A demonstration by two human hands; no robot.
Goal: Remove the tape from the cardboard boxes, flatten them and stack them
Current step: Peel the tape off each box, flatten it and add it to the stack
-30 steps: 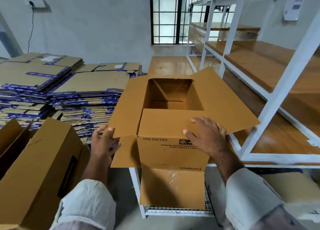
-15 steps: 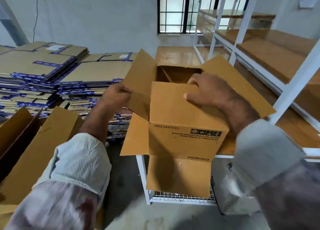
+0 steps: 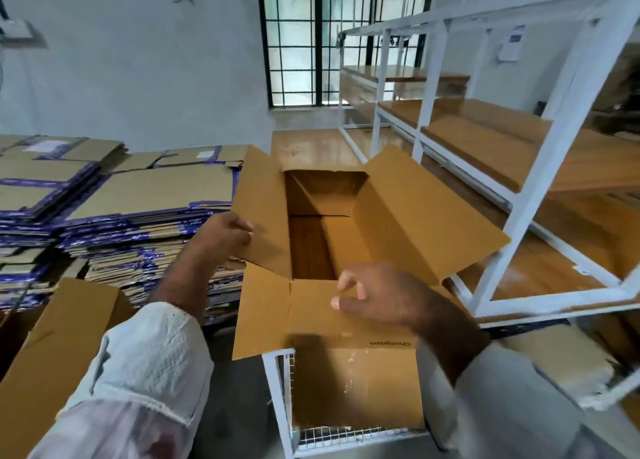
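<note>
A brown cardboard box (image 3: pixel 408 216) lies on the wooden shelf with all its flaps spread out, and I see the shelf wood through its open bottom. My left hand (image 3: pixel 221 231) pinches the edge of the box's left flap. My right hand (image 3: pixel 377 294) rests with spread fingers on the near flap at the edge of the opening. A lower flap with shiny tape traces (image 3: pixel 356 386) hangs down in front of the shelf. Two stacks of flattened boxes (image 3: pixel 138 212) with blue tape stand to the left.
A white metal rack with wooden shelves (image 3: pixel 540 167) runs along the right. Another unflattened brown box (image 3: pixel 59 347) sits at the lower left. A wire basket shelf (image 3: pixel 346 436) lies below the box. A barred window (image 3: pixel 311 39) is at the back.
The box has swung open and lies lower; its inside now shows fully. My left hand shifted to the left flap's edge and my right hand came back to the near flap.
</note>
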